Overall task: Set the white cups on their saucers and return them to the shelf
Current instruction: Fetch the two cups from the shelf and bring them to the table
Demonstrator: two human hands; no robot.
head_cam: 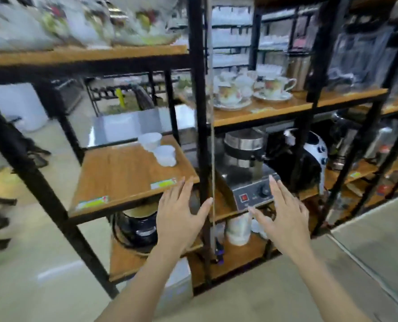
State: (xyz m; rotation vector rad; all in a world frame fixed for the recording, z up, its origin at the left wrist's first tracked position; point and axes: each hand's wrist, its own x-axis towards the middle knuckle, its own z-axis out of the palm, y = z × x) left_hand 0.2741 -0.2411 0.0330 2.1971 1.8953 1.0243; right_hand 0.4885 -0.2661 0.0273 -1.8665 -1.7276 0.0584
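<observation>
Two plain white cups stand close together near the back right of a wooden shelf board; no saucers show under them. My left hand hovers flat just below that board's front right corner, fingers spread and holding nothing. My right hand is stretched out to the right of the black upright post, fingers apart and empty, in front of a metal appliance. Both hands are nearer to me than the cups.
Flowered cups on saucers stand on the upper right shelf. A steel appliance with a red switch fills the shelf below. A black pot and a white jug sit lower down. Wrapped flowered china fills the top left shelf.
</observation>
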